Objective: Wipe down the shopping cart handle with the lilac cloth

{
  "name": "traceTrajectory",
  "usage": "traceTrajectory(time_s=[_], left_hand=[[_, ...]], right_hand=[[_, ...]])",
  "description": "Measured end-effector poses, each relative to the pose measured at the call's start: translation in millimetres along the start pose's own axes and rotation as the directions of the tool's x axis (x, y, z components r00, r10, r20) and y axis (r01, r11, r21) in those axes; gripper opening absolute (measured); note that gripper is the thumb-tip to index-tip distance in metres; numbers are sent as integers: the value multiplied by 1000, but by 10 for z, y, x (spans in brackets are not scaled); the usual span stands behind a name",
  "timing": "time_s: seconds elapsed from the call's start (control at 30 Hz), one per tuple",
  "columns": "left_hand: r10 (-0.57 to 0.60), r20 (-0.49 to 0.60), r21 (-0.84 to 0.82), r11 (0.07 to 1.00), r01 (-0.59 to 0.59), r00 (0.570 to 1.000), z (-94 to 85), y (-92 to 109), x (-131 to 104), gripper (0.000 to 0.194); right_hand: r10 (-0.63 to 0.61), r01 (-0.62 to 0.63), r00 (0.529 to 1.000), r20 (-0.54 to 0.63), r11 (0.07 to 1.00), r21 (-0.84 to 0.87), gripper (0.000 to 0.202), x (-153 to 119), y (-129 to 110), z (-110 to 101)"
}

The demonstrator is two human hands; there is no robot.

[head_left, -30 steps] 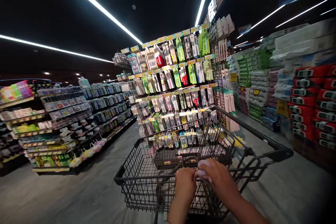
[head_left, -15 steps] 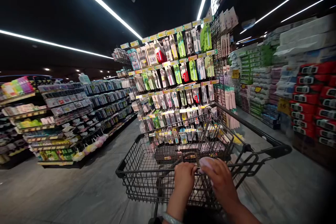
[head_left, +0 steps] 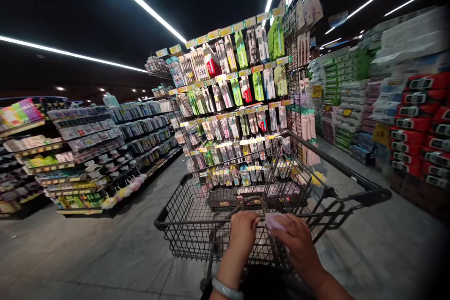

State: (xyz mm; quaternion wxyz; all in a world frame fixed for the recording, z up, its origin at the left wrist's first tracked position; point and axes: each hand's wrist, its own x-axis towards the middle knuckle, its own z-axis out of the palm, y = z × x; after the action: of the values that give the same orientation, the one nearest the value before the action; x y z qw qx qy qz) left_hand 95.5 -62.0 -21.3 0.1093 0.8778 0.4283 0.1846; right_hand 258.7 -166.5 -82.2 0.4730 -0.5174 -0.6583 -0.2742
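Note:
Before me stands a black wire shopping cart (head_left: pixel 190 222), its near basket rim running sideways under both hands. My left hand (head_left: pixel 243 227) is closed around that rim, and a pale bangle (head_left: pixel 227 289) sits on the wrist. Just to its right, a bunched pale purple cloth (head_left: pixel 274 221) is held in my right hand (head_left: pixel 293 232), pressed at the same rim. Part of the cloth is hidden under the fingers. The cart's long handle bar (head_left: pixel 330 164) slants along the right side, away from both hands.
A rack of packaged toothbrushes (head_left: pixel 242 93) stands right behind the cart. Shelves of small goods (head_left: pixel 87 150) line the left. Stacked packs (head_left: pixel 344 103) and red-wrapped goods (head_left: pixel 411 122) stand at the right. Grey tiled floor (head_left: pixel 123 253) surrounds the cart.
The view has shifted slightly. More of the purple cloth shows beside my right fingers, and my right hand has shifted a little on the rim. My left hand keeps its grip.

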Motion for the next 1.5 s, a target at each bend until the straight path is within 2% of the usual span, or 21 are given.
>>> traceTrajectory(time_s=[0.07,0.17,0.3,0.4,0.47,0.53,0.63,0.73,0.83,0.93,1.03,1.1,1.17,1.23,1.27,1.3,1.37,1.43,1.5], left_hand=[[6,-9,-24,1000,-6,1000,2,-25,-1,21],[3,-25,-56,998,-5,1000,-15,-59,-7,21],[-22,-37,-61,998,20,999,-18,10,-18,25],[-71,-92,3,997,71,993,62,208,-4,47],[-20,-100,21,1000,22,995,144,361,11,66],[70,-57,-4,997,-71,996,214,472,22,72],[150,-7,-34,988,-150,989,250,519,15,60],[177,-4,-21,984,-177,984,225,494,-11,46],[171,-42,13,985,-171,984,215,486,-38,42],[170,-65,53,985,-167,983,228,488,-56,40],[191,-40,38,981,-190,981,231,478,-61,42],[190,-23,23,982,-190,981,224,477,-62,45],[166,-15,28,986,-165,986,217,485,-64,45],[144,-10,35,989,-144,990,215,494,-65,45],[141,-8,32,990,-141,990,216,495,-66,45],[142,-6,24,990,-142,990,218,494,-66,45],[144,-5,-1,990,-144,990,221,486,-66,44],[142,-12,-20,990,-142,990,219,478,-63,44],[142,-13,-29,989,-143,990,211,474,-61,45]], right_hand=[[-38,38,999,-3,999,3,32,17,9,25],[-45,46,997,66,999,-9,27,20,199,-148],[53,-58,997,-47,994,-94,31,153,485,-459],[11,-9,1000,29,999,-40,26,184,482,-404],[-42,41,997,64,999,26,19,129,414,-287],[-40,36,997,61,997,66,18,75,381,-233],[48,-51,998,49,996,74,22,102,463,-351],[143,-143,990,-19,990,7,27,210,545,-476],[136,-137,990,-36,990,-24,25,244,422,-389],[86,-89,995,41,994,71,20,252,227,-315],[92,-108,991,98,980,170,23,403,247,-563],[142,-141,990,-3,985,96,25,583,406,-853],[227,-236,962,-152,971,-39,27,756,612,-1102],[267,-311,932,-243,937,-162,29,861,794,-1226],[253,-300,944,-214,927,-227,30,882,862,-1239],[223,-255,965,-137,921,-294,33,885,911,-1227],[154,-109,985,82,910,-401,40,865,960,-1170],[135,-19,964,231,896,-444,39,855,970,-1126],[146,-10,944,296,910,-415,26,881,978,-1130]])
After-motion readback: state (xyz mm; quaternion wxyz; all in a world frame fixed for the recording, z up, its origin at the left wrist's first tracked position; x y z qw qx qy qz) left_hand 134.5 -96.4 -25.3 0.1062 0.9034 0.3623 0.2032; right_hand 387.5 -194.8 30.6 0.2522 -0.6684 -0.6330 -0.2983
